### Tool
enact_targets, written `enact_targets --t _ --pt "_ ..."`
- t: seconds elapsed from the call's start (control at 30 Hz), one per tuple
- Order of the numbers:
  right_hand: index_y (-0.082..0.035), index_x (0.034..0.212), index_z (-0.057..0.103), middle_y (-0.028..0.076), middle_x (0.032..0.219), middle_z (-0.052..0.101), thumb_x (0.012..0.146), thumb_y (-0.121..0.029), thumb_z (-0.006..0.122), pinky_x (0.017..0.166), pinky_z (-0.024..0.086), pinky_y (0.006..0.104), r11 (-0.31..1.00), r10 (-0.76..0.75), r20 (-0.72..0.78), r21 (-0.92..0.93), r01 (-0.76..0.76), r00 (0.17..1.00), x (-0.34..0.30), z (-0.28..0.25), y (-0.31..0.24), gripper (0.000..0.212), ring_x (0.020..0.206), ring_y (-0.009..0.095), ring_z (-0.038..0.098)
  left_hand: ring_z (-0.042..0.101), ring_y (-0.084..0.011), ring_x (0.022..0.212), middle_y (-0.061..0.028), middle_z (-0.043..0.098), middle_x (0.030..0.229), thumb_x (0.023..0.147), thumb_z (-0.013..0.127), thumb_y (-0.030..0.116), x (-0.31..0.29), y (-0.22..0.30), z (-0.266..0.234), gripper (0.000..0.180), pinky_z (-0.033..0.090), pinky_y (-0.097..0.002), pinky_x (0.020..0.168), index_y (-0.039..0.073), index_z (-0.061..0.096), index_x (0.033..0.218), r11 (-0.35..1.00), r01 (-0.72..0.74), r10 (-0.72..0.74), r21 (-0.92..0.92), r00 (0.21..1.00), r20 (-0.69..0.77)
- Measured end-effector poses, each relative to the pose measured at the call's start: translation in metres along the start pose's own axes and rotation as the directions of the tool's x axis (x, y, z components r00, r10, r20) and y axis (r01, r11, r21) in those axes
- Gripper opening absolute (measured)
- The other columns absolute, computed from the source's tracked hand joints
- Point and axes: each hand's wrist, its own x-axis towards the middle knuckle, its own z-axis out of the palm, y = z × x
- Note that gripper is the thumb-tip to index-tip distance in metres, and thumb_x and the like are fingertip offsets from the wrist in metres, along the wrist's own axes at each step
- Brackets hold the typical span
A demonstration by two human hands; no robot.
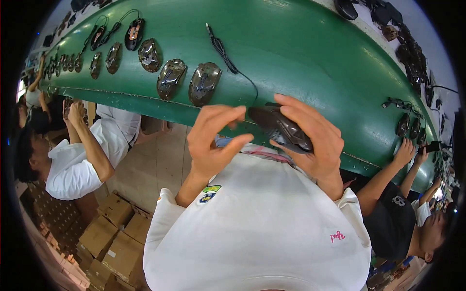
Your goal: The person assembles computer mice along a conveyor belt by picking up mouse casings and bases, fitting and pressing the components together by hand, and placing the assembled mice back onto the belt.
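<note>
My right hand grips a dark computer mouse by its far side, thumb below and fingers over the top. The mouse is held tilted above the front edge of the green table, and its cable trails away to a coiled, tied bundle lying on the table. To the left of the mouse is my left hand, with thumb and fingers apart and nothing between them. Its fingertips are slightly blurred and do not touch the mouse. Just beyond it lies a glossy dark mouse shell.
A row of mouse shells runs left along the green table. Corded mice lie farther back. Another person works at the left, and one in black at the right by more mice. Cardboard boxes stand below left.
</note>
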Motion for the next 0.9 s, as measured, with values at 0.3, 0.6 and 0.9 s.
enact_targets --t 0.3,0.6,0.9 --pt "-0.001 0.12 0.069 0.015 0.114 0.073 0.076 -0.006 0.086 0.085 0.06 0.0361 0.998 -0.014 -0.05 0.053 0.017 0.999 0.014 0.003 -0.011 0.047 0.098 0.029 0.07 0.069 -0.0262 0.099 -0.0174 0.073 0.117 0.074 0.083 -0.002 0.009 0.008 0.013 0.046 0.058 -0.0334 0.087 -0.004 0.074 0.119 0.967 -0.232 0.24 0.107 0.968 -0.068" --pt "-0.005 0.114 0.07 0.01 0.111 0.071 0.072 0.0 0.086 0.081 0.058 0.0344 0.982 -0.067 -0.134 0.168 0.089 0.989 0.011 0.008 -0.01 0.045 0.093 0.026 0.067 0.07 -0.0273 0.098 -0.0167 0.073 0.115 0.074 0.083 -0.002 0.001 0.008 0.013 0.045 0.059 -0.035 0.086 -0.004 0.073 0.118 0.971 -0.238 0.236 0.003 0.959 -0.156" --pt "-0.005 0.11 0.071 0.01 0.112 0.071 0.072 0.004 0.083 0.08 0.058 0.0345 0.97 -0.132 -0.147 0.184 0.158 0.98 0.011 0.008 -0.011 0.042 0.094 0.025 0.067 0.07 -0.0278 0.098 -0.0162 0.073 0.114 0.074 0.084 -0.001 0.003 0.012 0.01 0.042 0.059 -0.036 0.084 -0.004 0.073 0.115 0.948 -0.316 0.317 0.032 0.936 -0.155"
